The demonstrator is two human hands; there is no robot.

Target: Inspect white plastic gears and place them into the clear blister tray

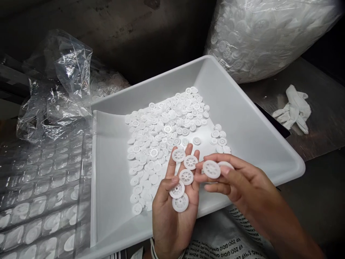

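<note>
My left hand (172, 219) is palm up over the white plastic tray (237, 108), with several small white plastic gears (182, 183) lying on its palm and fingers. My right hand (237, 178) pinches a white spoked gear (211, 169) between thumb and fingers, and a second gear (225, 165) sits partly hidden behind it. Just beyond my hands, a loose single layer of similar white gears (161, 144) covers the tray floor, and a small separate group (219, 138) lies to the right.
A clear bag stuffed with white gears (258, 43) stands behind the tray at right, near crumpled white gloves (292, 109). A crumpled clear plastic bag (64, 79) and a clear moulded tray holding white gears (40, 187) lie at left. Printed sacking (223, 246) lies below the tray.
</note>
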